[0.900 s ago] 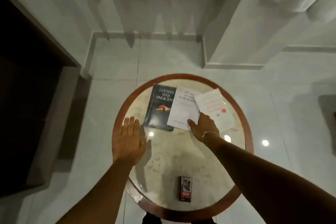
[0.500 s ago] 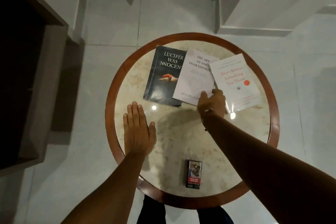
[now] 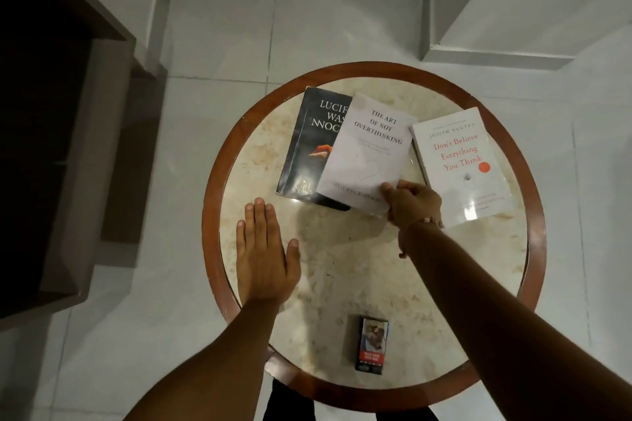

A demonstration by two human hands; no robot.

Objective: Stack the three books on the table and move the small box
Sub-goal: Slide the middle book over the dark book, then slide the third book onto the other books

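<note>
Since last frame, middle book (image 3: 366, 154) slid further over the black book (image 3: 307, 143); right hand (image 3: 412, 203) pinches its corner, looks lifted. Left hand (image 3: 265, 249) flat, empty on counter (image 3: 342, 267). I see small box (image 3: 372, 345) untouched, near edge.
</note>
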